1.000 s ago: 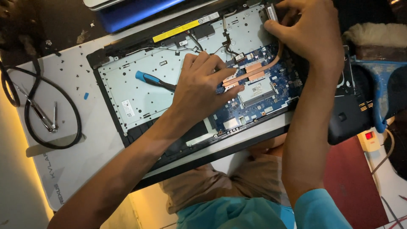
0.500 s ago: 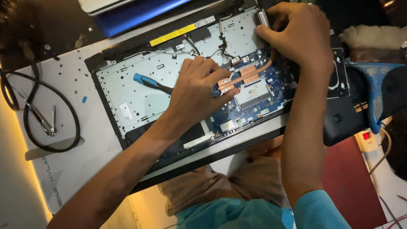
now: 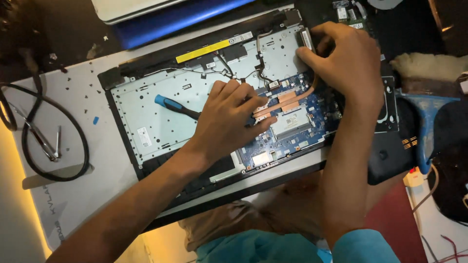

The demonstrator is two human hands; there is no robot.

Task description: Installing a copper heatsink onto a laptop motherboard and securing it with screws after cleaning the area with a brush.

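1. Got the opened laptop (image 3: pixel 146 117) lying bottom-up on the white work mat (image 3: pixel 73 204), back cover off, so the pale inner tray and the blue motherboard (image 3: pixel 292 134) are all exposed.
2. My left hand (image 3: pixel 226 124) sits flat-ish over the middle of the chassis, fingers curled down onto the board just beside the copper heat pipe (image 3: pixel 287 100). It's wrapped around a screwdriver with a blue and black handle (image 3: pixel 175 107); the handle sticks out to the left from under my palm, and the tip is hidden under my fingers.
3. My right hand (image 3: pixel 348 61) is up at the far right corner of the laptop, fingers pinched on the silver heatsink fins (image 3: pixel 306 39) where the heat pipe ends. Can't tell how hard the grip actually is, the hand covers most of it.
4. So the hands are well apart, one mid-board, one at the corner, with the heat pipe running between them.
5. The long black battery with a yellow label (image 3: pixel 202 51) sits along the far edge of the laptop.
6. Off to the left on the mat there's a looped black cable (image 3: pixel 78 126) with metal tweezers (image 3: pixel 46 146) lying inside the loop, plus tiny screws scattered around.
7. A blue-handled brush (image 3: pixel 424 126) is over on the right, beside the laptop.
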